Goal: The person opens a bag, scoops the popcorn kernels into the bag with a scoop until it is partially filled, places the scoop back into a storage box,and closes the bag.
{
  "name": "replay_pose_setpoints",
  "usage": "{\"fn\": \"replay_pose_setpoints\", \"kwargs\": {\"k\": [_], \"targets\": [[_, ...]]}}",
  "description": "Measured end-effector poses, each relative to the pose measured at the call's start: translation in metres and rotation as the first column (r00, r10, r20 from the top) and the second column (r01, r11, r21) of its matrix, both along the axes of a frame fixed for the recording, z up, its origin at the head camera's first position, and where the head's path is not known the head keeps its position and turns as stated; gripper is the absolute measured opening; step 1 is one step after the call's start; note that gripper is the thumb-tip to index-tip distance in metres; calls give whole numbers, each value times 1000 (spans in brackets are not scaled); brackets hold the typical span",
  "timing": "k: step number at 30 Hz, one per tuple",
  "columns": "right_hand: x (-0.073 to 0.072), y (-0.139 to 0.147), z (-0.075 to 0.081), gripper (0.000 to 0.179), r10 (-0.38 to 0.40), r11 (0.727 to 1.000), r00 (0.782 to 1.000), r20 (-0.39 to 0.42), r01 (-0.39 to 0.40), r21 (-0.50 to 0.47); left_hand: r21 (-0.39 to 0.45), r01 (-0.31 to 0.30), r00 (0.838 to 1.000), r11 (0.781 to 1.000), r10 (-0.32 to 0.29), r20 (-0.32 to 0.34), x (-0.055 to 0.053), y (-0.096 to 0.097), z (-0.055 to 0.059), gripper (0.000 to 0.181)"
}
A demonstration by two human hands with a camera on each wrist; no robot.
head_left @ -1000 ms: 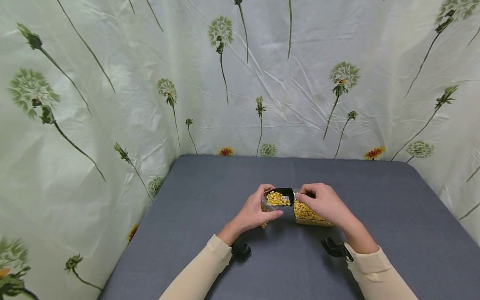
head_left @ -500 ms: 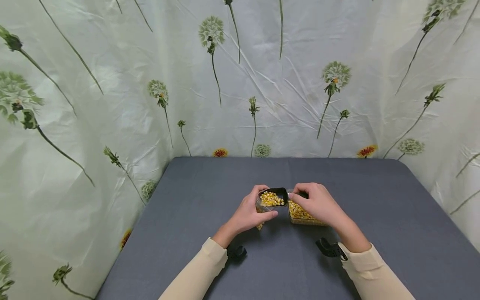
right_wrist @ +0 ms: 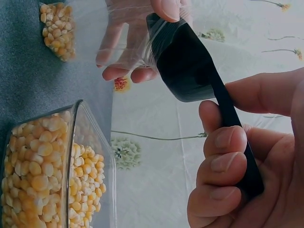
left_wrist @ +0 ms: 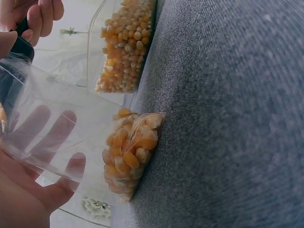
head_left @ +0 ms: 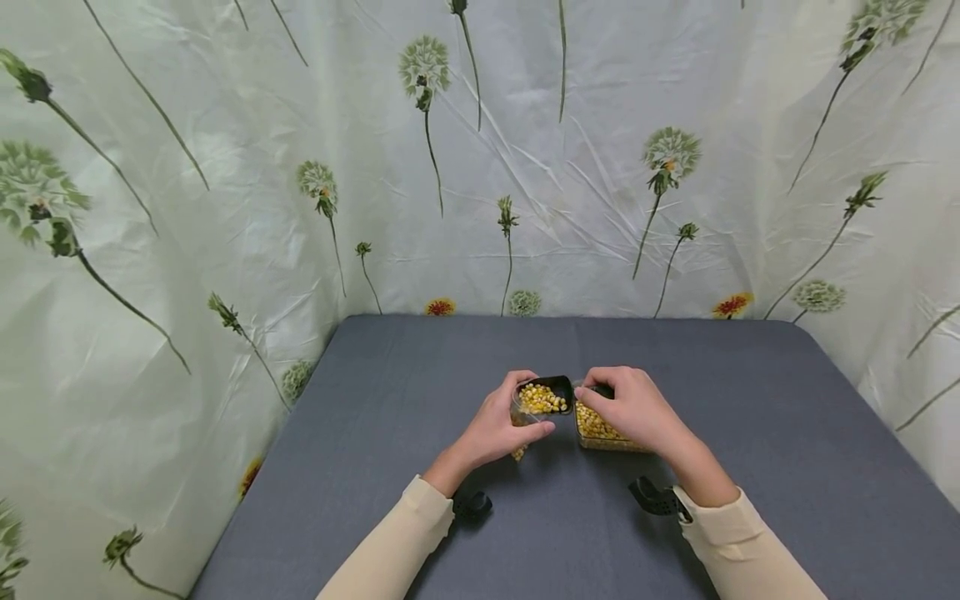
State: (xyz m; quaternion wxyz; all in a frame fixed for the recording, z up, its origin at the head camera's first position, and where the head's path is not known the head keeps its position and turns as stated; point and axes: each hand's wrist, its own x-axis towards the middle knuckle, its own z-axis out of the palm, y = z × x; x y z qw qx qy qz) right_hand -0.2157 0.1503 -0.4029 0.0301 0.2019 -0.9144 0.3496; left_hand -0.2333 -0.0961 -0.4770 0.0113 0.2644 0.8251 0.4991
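Note:
My left hand (head_left: 495,429) holds the mouth of a clear plastic bag (left_wrist: 92,121), its thumb in front and fingers behind the film. Corn kernels (left_wrist: 130,154) fill the bag's bottom corner, low at the tablecloth. My right hand (head_left: 641,408) grips the handle of a black scoop (right_wrist: 185,61), fingers wrapped around it. The scoop's bowl sits inside the bag's mouth, with the left thumb over its edge. Corn kernels (head_left: 542,400) lie in the bowl toward its left side. Below the right hand stands a clear rectangular container (right_wrist: 72,152) of corn, partly hidden by that hand in the head view.
A grey cloth (head_left: 450,358) covers the table. Behind it and to the left hangs a white curtain (head_left: 480,250) with a dandelion print. Black wrist mounts (head_left: 652,497) stick out from both forearms near the tabletop.
The head view has swung slightly right, so everything sits further left in it. Both hands keep their hold on bag and scoop, with the scoop staying at the bag's mouth.

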Motion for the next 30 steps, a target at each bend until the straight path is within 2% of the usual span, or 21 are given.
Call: {"fn": "replay_pose_setpoints", "kwargs": {"k": [8,20,30], "targets": [[0,1,0,17,-10,1000,999,-40,11,29,-4,1,1000,1000,-1,-6,-1,0,0,69],[3,-1,3,16,-11,999,998,-57,13,29,-30,-16,1000,999,15,-9,0,0,1,68],[5,-1,6,12,-17,999,996,-83,21,47,-26,1,1000,1000,-1,-11,0,0,0,72]]}}
